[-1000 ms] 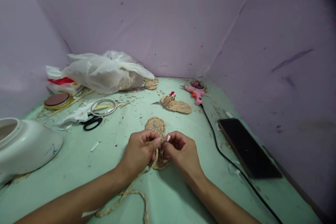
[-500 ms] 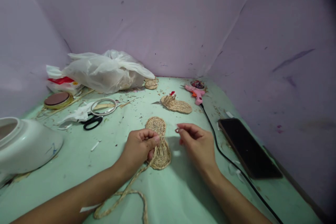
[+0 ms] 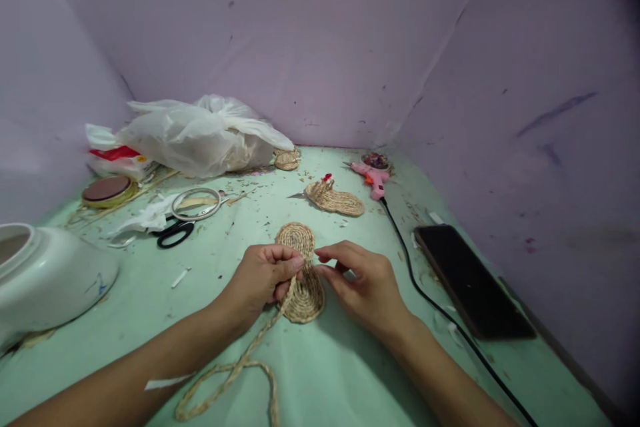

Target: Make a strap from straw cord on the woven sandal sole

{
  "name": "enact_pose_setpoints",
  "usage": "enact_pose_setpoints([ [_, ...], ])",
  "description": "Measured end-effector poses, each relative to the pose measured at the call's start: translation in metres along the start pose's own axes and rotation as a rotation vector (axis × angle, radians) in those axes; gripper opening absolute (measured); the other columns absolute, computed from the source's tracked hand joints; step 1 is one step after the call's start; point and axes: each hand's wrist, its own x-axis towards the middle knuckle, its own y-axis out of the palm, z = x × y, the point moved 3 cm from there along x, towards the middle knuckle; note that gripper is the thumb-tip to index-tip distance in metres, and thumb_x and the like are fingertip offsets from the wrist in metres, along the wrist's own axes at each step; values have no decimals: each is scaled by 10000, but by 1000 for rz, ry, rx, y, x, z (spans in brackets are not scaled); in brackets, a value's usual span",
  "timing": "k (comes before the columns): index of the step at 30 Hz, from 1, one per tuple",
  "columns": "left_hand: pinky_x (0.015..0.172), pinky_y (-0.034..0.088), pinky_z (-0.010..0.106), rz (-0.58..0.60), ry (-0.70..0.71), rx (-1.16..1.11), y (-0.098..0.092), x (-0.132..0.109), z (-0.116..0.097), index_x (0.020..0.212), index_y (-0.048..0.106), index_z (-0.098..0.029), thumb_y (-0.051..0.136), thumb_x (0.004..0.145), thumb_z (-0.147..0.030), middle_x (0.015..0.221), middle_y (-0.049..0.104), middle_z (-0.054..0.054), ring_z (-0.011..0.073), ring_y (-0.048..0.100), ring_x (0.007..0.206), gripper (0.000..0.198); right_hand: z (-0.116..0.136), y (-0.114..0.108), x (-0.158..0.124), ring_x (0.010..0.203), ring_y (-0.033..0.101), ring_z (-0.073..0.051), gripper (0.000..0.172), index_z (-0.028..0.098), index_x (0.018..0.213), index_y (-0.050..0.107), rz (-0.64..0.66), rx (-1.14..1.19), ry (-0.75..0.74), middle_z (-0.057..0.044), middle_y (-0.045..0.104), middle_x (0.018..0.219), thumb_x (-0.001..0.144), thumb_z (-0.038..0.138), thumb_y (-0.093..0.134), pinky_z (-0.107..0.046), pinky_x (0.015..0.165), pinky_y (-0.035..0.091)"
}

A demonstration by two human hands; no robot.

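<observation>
A coiled jute shape, two joined spirals, lies flat on the green table. My left hand is closed on the braided jute cord where it meets the shape's left edge. The cord trails toward me in a loop. My right hand rests at the shape's right edge, its thumb and forefinger pinched toward the waist between the two spirals. Whether they hold anything I cannot make out.
Behind lie a finished jute piece, a pink glue gun with a black cable, a dark phone, black scissors, a metal ring, a plastic bag, a round tin lid and a white ceramic vessel. Purple walls enclose the table.
My right hand pulled away to the right from the jute shape half a second ago and has now come back to its right edge. My left hand has stayed on the cord.
</observation>
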Motion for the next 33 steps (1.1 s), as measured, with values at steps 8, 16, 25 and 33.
enact_pose_setpoints([
  [8,319,228,131,25,-2,37,-1,0,1,625,568,-108,663,618,-309,376,455,-55,22,337,313,222,11,3,-3,580,578,-129,119,166,750,650,-32,-112,-136,-38,646,662,742,144,533,-231,530,425],
  [16,341,266,150,84,0,83,1,-4,-8,650,588,-106,666,569,-289,439,493,-40,42,402,353,215,20,2,-5,563,563,-124,115,157,735,642,-5,-180,-243,-31,635,642,741,128,531,-224,521,413],
  [25,391,279,174,9,69,228,4,-7,-13,696,607,-113,641,550,-206,467,482,-62,41,361,395,177,22,2,-6,593,561,-129,125,146,729,628,-19,-198,-285,-44,633,679,766,126,510,-227,534,411],
  [33,503,359,205,-34,227,588,5,-11,-13,590,600,-123,547,658,-173,543,558,-11,93,466,527,100,19,4,-8,611,564,-126,146,174,762,650,-21,-202,-290,-35,644,728,753,118,516,-224,539,406],
])
